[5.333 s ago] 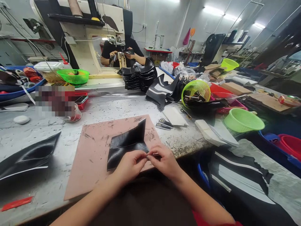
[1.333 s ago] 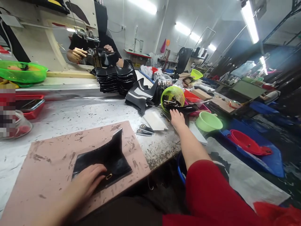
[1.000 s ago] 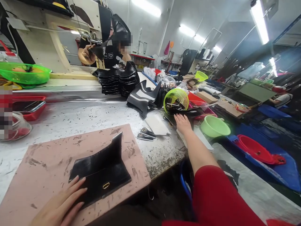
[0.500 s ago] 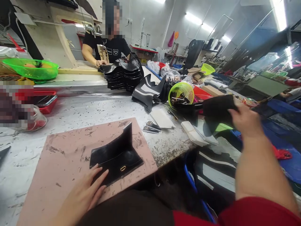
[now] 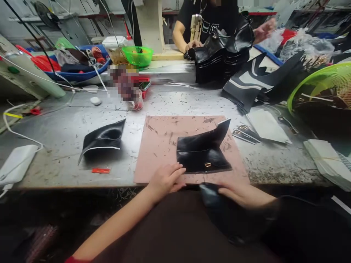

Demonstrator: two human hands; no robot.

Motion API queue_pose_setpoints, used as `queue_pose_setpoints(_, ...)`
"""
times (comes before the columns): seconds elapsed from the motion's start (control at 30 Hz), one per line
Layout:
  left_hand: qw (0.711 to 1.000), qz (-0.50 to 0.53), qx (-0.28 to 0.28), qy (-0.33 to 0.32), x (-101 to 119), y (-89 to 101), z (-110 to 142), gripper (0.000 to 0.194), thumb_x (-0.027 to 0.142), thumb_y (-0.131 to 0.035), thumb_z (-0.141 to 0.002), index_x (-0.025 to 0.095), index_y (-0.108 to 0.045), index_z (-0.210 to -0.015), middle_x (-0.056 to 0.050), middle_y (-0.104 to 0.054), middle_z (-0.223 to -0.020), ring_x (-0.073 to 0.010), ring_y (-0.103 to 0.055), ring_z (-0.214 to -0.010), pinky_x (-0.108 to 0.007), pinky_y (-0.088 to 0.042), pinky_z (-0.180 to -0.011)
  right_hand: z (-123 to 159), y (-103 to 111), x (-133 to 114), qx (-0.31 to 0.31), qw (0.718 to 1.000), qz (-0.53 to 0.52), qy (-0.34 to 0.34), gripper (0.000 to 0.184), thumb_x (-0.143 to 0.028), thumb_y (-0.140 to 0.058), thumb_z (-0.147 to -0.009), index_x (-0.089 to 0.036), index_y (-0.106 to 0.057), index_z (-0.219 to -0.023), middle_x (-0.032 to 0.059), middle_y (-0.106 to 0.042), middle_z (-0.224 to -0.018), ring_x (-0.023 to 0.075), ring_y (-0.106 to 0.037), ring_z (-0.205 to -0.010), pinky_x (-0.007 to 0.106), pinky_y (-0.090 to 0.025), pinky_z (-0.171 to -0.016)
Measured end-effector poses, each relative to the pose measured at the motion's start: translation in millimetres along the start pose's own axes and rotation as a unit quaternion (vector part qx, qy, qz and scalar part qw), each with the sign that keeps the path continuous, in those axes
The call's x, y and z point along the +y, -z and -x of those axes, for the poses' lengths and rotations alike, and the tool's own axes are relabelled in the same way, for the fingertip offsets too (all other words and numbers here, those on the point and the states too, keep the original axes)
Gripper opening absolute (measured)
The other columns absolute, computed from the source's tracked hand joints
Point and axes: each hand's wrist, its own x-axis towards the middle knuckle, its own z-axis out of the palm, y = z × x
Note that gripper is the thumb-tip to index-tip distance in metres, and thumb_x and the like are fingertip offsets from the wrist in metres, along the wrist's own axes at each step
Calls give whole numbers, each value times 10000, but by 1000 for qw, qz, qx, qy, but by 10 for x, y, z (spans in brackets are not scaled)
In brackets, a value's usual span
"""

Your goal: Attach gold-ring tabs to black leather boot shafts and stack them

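A black leather piece (image 5: 201, 159) with a small gold oval ring lies on the pink board (image 5: 156, 146), its back part folded upward. My left hand (image 5: 166, 179) rests at its lower left corner, fingers stretched out and touching the edge. Low in front of the board, my right hand (image 5: 241, 193) grips another dark leather piece (image 5: 216, 208) between thumb and fingers; that piece hangs over my lap and blurs into the dark. A curved black leather piece (image 5: 105, 138) with a white edge stands on the table to the left.
A co-worker sits behind a stack of black leather pieces (image 5: 222, 58) at a sewing machine (image 5: 149, 25). On the right are black straps (image 5: 246, 134), white strips (image 5: 323, 159) and a green basket (image 5: 293, 98). A red strip (image 5: 101, 170) and a white power bank (image 5: 19, 162) lie left.
My right hand has come from the far right to the front of the board, bringing the dark leather piece. The view has turned left. My left hand stays by the ringed piece.
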Motion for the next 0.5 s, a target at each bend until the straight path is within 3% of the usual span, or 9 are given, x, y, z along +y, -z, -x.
queue_pose_setpoints(0.03, 1000, 2, 10, -16, 10, 14, 41, 332, 365, -499, -833, 167, -556, -1094, -131, -626, -1068, -211, -596, -981, -329, -509, -791, -152, -54, -117, -63, 997, -14, 36, 228, -302, -408, -890, -230, -624, -879, 25, -665, -815, 156, -607, -690, 249, -468, -595)
queue_pose_setpoints(0.13, 996, -2, 60, -72, 35, 52, 121, 215, 270, -490, -853, 222, -583, -1041, -84, -654, -1025, -162, -632, -866, -266, -518, -705, -464, -67, -329, -126, 988, 76, 43, 175, -282, -444, -875, -222, -602, -920, 25, -641, -826, 143, -575, -604, 230, -396, -509)
queue_pose_setpoints(0.27, 988, -8, 91, -127, 56, 88, 148, 227, 100, -481, -834, 225, -612, -971, -39, -690, -950, -148, -644, -827, -239, -521, -657, -624, 16, -409, -135, 973, 164, 87, 205, -316, -420, -894, -204, -592, -888, 31, -580, -890, 89, -504, -525, 214, -311, -461)
queue_pose_setpoints(0.5, 987, -62, 67, -132, -5, 134, 171, 200, 100, -496, -824, 206, -632, -925, -7, -701, -946, -136, -657, -746, -238, -544, -622, -798, -111, -399, -119, 970, 189, 99, 270, -357, -371, -910, -196, -578, -846, 27, -540, -846, 70, -435, -469, 224, -223, -416)
